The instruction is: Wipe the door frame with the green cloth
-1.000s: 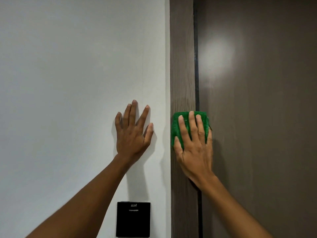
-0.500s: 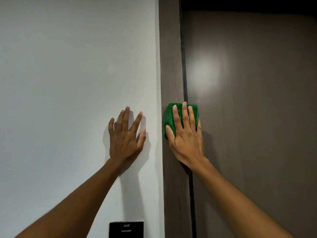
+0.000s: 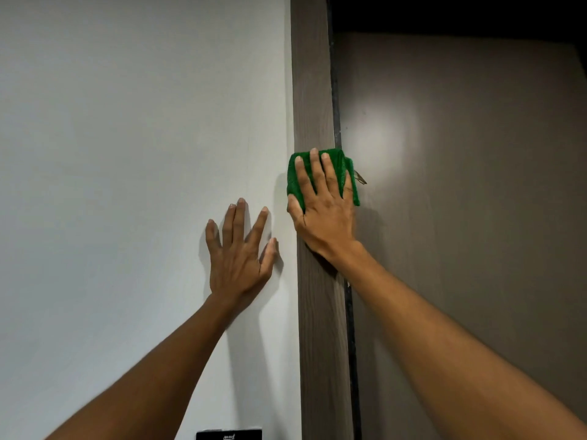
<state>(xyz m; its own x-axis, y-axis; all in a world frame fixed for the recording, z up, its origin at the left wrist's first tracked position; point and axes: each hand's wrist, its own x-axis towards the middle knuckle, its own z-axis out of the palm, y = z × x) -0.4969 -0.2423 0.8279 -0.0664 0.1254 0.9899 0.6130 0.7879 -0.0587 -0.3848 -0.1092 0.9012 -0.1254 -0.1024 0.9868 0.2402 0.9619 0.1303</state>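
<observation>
A dark brown wood-grain door frame (image 3: 313,90) runs top to bottom through the middle of the view. My right hand (image 3: 324,211) lies flat on a folded green cloth (image 3: 338,163), pressing it against the frame at about mid-height. The cloth overlaps the dark gap onto the door at its right edge. My left hand (image 3: 239,252) rests flat on the white wall (image 3: 133,154) just left of the frame, fingers spread and holding nothing.
A grey-brown door (image 3: 460,201) fills the right side, with a bright glare spot on it. The frame's dark top (image 3: 444,14) crosses the upper right. A black wall plate (image 3: 228,434) shows at the bottom edge under my left forearm.
My right hand has slid the green cloth up the frame. The left hand stays on the wall. The view has tilted upward, so the frame's top shows and the black plate has dropped low.
</observation>
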